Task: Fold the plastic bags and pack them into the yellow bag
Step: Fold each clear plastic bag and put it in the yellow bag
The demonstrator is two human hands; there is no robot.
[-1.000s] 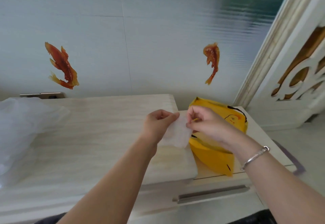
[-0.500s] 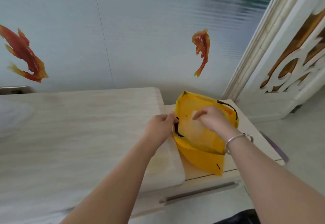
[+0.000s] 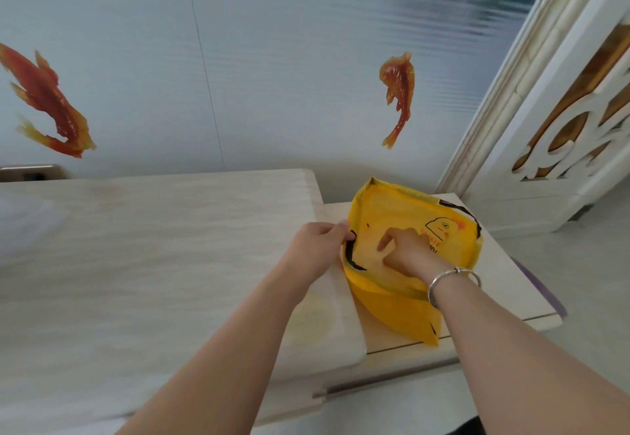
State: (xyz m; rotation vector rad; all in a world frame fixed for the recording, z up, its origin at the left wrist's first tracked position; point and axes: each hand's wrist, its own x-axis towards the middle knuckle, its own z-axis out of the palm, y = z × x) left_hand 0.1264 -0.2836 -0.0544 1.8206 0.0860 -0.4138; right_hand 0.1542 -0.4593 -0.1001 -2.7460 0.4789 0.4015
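Now, yellow bag [image 3: 402, 308] sits on lower side cabinet [image 3: 504, 264], right of the big pale tabletop [image 3: 153, 264], mouth gaping up toward the camera. Left hand [image 3: 318, 247] at bag's left rim, fingers curled over the edge w/ thumb on top, gripping rim next to the black handle [image 3: 351, 257] and holding the mouth open. Right hand [image 3: 405, 250] is down inside the bag, wrist crossing the near rim; index finger sticks out to the left, other fingers bent under. Pale see-through sheet, prob. a folded plastic bag [image 3: 366, 247], lies inside against the bag's inner wall, just beside and under the right fingers; can't tell whether they pinch it or only press it. Silver bracelet [image 3: 450, 279] on right wrist, sitting right at the bag's near edge. Duck print [image 3: 443, 226] shows on inner far wall, just behind right hand. More white plastic [image 3: 27, 223] heaped at far left of tabletop, well apart from both hands, blurred. Two orange fish stickers [image 3: 399, 93] on wall behind. White carved door panel [image 3: 579, 110] at right.
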